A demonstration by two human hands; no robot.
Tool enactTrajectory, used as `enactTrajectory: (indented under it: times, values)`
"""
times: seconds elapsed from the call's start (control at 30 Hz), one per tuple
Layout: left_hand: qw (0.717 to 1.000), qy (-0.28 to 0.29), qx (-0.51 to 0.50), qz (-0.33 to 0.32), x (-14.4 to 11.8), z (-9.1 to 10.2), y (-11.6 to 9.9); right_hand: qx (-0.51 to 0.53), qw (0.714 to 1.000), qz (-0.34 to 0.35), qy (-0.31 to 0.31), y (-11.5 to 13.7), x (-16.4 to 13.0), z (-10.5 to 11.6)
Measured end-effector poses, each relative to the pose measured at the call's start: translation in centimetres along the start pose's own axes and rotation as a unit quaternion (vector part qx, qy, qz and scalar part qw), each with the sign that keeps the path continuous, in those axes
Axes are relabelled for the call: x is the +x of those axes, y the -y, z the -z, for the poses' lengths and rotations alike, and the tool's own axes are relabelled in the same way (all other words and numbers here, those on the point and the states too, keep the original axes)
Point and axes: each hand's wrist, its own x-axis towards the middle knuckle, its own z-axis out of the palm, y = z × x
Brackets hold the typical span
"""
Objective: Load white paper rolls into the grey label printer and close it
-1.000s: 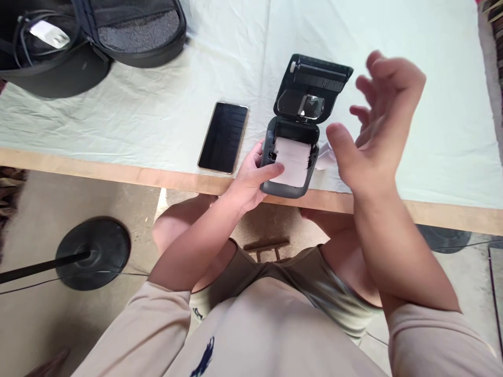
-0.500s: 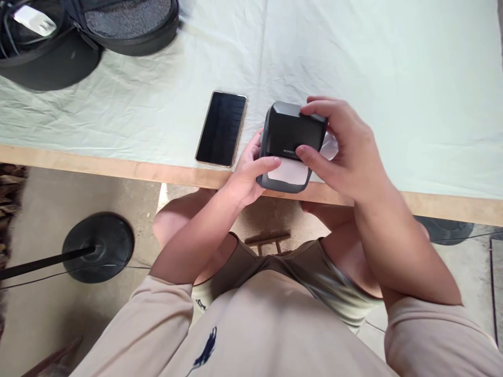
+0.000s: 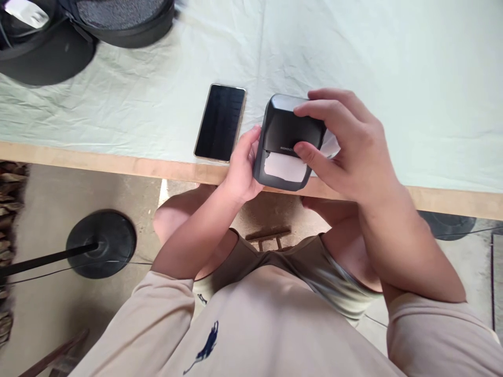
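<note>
A table [image 3: 118,162] with a light wooden edge is covered by a pale green cloth [image 3: 393,78], creased in places. Below it lies a bare, dusty concrete floor [image 3: 47,209]. A round black stand base [image 3: 106,241] with a dark pole rests on the floor at left.

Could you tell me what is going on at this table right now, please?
A seated person holds a small dark label printer at the near edge of the table. The left hand grips its left side, while the right hand lies over the lid, which is down, thumb at the front. White paper shows at the front slot. A dark phone lies flat just left of it, and a black bag sits at the far left.
</note>
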Motion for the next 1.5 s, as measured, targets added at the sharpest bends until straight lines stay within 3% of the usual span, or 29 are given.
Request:
enactTrajectory:
  times: [0.2, 0.37, 0.57, 0.73, 0.83, 1.03, 1.13, 1.2, 1.3, 1.37, 1.5]
  values:
    - [0.998, -0.06, 0.015, 0.004, 0.2, -0.5, -0.3, 0.006, 1.0, 0.006, 0.009, -0.7, -0.3, 0.8]
    - [0.999, -0.03, 0.02, -0.002, 0.0, -0.5, -0.3, 0.033, 0.999, 0.004, 0.022, -1.0, -0.3, 0.9]
    - [1.0, 0.01, 0.01, -0.02, 0.6, 1.0, -0.1, 0.054, 0.997, -0.041, 0.042, -0.5, -0.2, 0.9]
    - [1.0, 0.016, 0.017, -0.014, 1.1, 1.7, 0.0, 0.059, 0.997, -0.036, 0.032, -0.3, -0.2, 1.1]
    - [1.0, 0.009, 0.022, -0.004, 1.0, 1.2, 0.1, 0.042, 0.998, -0.045, -0.014, 0.1, -0.2, 1.0]
    - [0.995, 0.078, 0.052, -0.021, 0.4, 0.6, 0.3, 0.073, 0.968, -0.108, -0.214, 1.4, 0.3, -0.6]
    - [0.995, 0.062, 0.076, -0.025, 0.3, 0.9, 0.3, 0.104, 0.959, -0.104, -0.243, 1.6, 0.7, -0.8]
    - [0.995, 0.052, 0.079, -0.026, 0.3, 1.2, 0.3, 0.085, 0.972, -0.085, -0.201, 1.4, 0.8, -0.5]
    - [0.995, 0.062, 0.076, -0.017, 0.3, 1.5, 0.4, -0.005, 0.995, -0.081, -0.057, 0.9, 0.7, 0.2]
    - [0.994, 0.08, 0.079, -0.018, 0.2, 1.6, 0.5, -0.062, 0.994, -0.092, 0.015, 0.5, 0.6, 0.3]
    - [0.991, 0.091, 0.094, -0.016, 0.1, 1.7, 0.3, -0.125, 0.985, -0.108, 0.045, 0.5, 0.6, 0.0]
